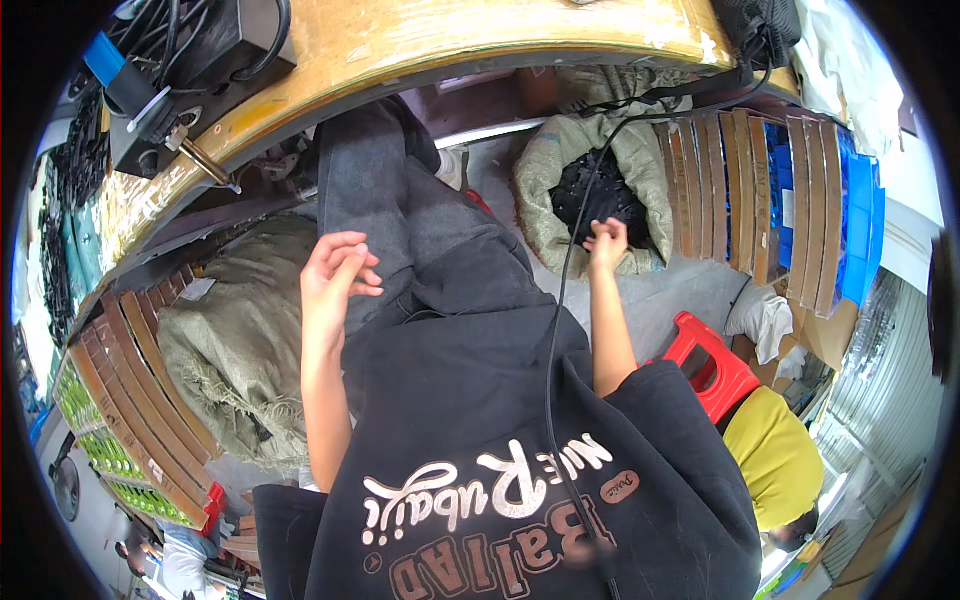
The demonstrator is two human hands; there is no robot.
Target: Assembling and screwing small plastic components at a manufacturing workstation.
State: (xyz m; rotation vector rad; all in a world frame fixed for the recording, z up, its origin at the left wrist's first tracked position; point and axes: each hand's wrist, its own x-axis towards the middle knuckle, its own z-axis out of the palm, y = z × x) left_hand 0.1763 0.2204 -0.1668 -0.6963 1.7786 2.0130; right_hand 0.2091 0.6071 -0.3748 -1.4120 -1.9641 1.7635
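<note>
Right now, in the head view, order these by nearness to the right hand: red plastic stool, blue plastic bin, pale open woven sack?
1. Pale woven sack: at the hand.
2. Red plastic stool: lower right.
3. Blue plastic bin: far right.

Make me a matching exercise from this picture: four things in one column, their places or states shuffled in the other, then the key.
Things:
1. bare left hand
2. bare right hand
3. red plastic stool
4. pale green woven sack with a thick rim

Places or states:
A. appears next to a person in a yellow top
B. seen in front of the faded black trousers, fingers loosely bent
C. has black pieces inside
D. seen against the sack's opening

Pairs: 1-B, 2-D, 3-A, 4-C
</note>
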